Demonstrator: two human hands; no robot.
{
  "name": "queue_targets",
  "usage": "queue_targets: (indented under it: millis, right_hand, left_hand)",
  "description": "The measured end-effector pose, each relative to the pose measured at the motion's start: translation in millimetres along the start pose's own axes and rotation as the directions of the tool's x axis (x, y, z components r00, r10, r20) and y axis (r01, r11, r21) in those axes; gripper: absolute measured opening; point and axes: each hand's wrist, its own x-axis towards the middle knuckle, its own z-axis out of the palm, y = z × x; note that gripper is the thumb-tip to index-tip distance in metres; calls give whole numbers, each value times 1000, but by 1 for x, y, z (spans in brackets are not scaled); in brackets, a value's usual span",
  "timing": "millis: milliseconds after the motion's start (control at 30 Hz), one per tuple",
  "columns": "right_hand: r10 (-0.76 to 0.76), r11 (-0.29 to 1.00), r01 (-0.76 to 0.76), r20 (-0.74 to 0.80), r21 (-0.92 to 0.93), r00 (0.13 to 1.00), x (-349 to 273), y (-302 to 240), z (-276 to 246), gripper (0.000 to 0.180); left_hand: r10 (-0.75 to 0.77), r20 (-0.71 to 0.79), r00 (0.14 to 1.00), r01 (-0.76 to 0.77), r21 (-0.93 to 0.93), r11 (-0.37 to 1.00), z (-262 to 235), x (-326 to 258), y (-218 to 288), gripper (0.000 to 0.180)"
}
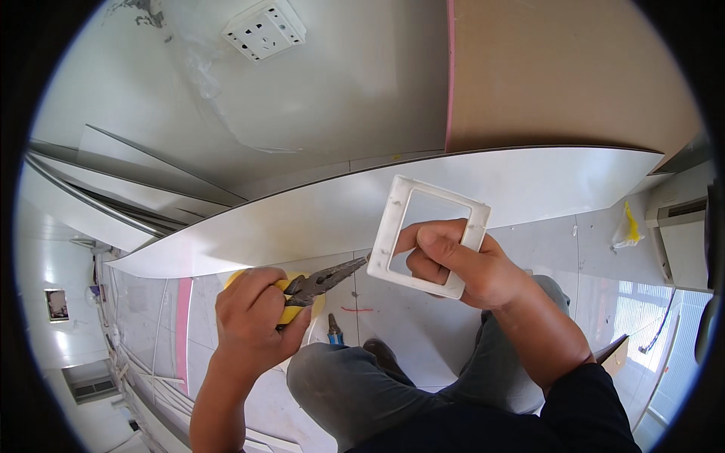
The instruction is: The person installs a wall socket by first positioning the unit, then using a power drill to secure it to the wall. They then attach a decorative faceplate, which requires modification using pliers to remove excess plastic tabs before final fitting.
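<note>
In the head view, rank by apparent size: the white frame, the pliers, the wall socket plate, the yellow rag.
1. White frame, largest.
2. Pliers, partly hidden in the left hand.
3. Socket plate, but it is farther away, so unsure against the pliers.
4. Yellow rag, smallest.

We see hardly any packaging. One crumpled bag [626, 229], clear plastic with something yellow inside, lies on the pale tiled floor [581, 241] at the right, just below the edge of the long white panel [362, 204] and close to a white unit [683, 241] at the picture's right rim. We make out no labels, signs or screens; the bag's finer markings are too small for us to tell.
</note>
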Motion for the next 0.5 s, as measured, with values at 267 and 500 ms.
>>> queue_targets:
  millis: [267, 500]
  right_hand:
    - [-251, 915, 186, -144, -359, 957, 1, 4, 16, 47]
    - [-394, 847, 298, -144, -441, 908, -1, 11, 23, 33]
  left_hand:
    - [-183, -84, 979, 185, 15, 983, 12, 1, 37, 29]
    - [-228, -213, 950, 249, 74, 966, 44, -3, 55, 31]
